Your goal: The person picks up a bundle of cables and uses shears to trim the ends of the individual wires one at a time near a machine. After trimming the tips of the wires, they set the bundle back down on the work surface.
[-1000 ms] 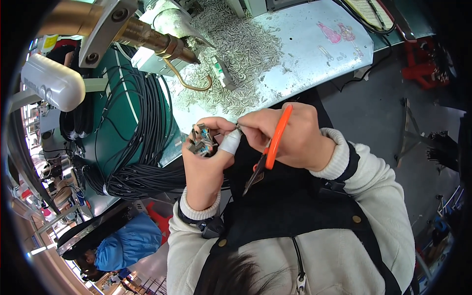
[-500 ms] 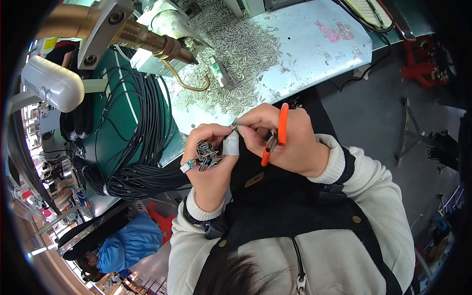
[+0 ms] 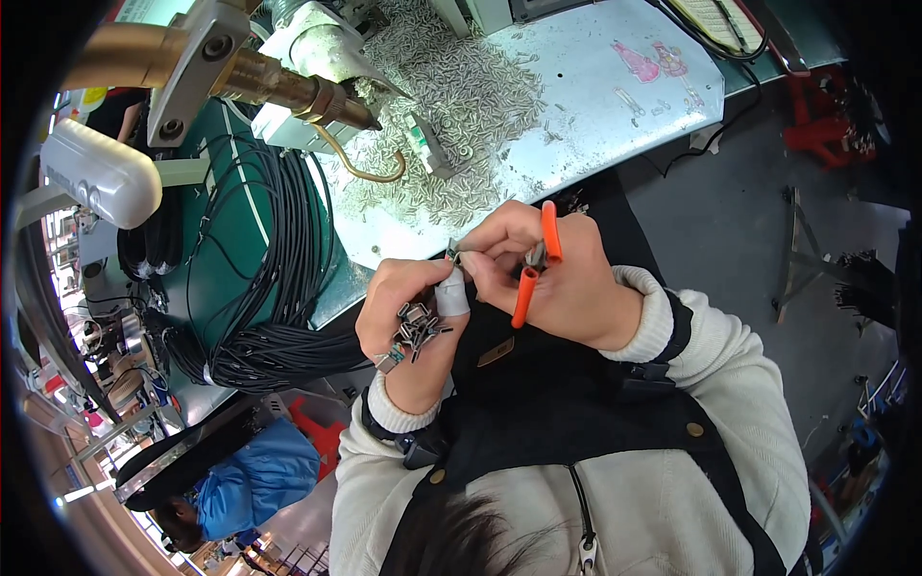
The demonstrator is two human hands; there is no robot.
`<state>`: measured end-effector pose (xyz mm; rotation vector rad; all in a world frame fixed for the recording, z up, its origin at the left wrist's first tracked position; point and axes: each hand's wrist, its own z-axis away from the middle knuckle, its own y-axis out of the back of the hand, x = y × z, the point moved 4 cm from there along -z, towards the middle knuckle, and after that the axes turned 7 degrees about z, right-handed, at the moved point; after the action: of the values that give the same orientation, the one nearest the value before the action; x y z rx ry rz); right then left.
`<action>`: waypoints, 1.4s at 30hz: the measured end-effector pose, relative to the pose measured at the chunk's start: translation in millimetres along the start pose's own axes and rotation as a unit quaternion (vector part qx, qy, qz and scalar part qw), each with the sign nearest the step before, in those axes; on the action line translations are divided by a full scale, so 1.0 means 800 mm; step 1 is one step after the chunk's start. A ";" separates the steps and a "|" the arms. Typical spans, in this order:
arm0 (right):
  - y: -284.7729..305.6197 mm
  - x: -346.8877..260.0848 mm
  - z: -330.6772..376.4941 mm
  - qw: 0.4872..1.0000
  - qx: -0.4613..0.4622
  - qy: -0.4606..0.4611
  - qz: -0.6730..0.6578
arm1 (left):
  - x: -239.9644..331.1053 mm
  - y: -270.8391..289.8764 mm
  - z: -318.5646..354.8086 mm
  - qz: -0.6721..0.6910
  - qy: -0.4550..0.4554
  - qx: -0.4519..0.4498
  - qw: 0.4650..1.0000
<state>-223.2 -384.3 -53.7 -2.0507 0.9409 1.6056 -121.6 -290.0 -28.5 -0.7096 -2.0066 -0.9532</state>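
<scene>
Hands have come a bit closer to the body than a moment ago. Left hand [image 3: 408,317], thumb in a white cap, is closed on a bunch of small grey metal clips [image 3: 415,331]. Right hand [image 3: 557,278] grips orange-handled pliers [image 3: 534,264] and pinches one tiny metal piece [image 3: 453,253] at the left thumb, so the fiddly work goes on.

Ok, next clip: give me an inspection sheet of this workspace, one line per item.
Surface: pale blue worktable, scuffed, with pink marks near its far end.
Job's things: handful of small metal connectors in the left hand; orange-handled cutters in the right hand.
Clutter: heap of small metal parts spread over the table.
Grippers: both hands meet over one tiny piece; a white finger cot covers a left-hand digit.
Cables: thick bundle of black cables draped over the green bench.
Surroundings: brass-coloured machine arm, white lamp, a person in blue.
</scene>
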 end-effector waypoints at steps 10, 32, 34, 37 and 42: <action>0.008 -0.010 -0.005 0.983 -0.002 0.132 0.126 | -0.028 -0.002 0.001 0.472 0.396 0.019 0.787; 0.005 0.016 -0.010 0.980 -0.097 -0.168 0.041 | -0.066 0.000 -0.045 0.449 0.379 0.028 0.809; 0.007 0.014 -0.019 0.976 -0.072 -0.203 -0.022 | -0.074 -0.005 -0.063 0.452 0.377 0.035 0.808; 0.014 0.022 -0.040 0.980 0.025 -0.194 -0.036 | -0.078 -0.007 -0.077 0.457 0.373 0.050 0.806; 0.016 0.028 -0.088 0.977 0.005 -0.207 -0.049 | -0.084 -0.004 -0.083 0.432 0.385 0.031 0.815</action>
<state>-179.4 -445.1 -53.9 -1.6304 0.6819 1.8668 -60.6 -355.9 -58.7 -0.8862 -0.8255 -0.4712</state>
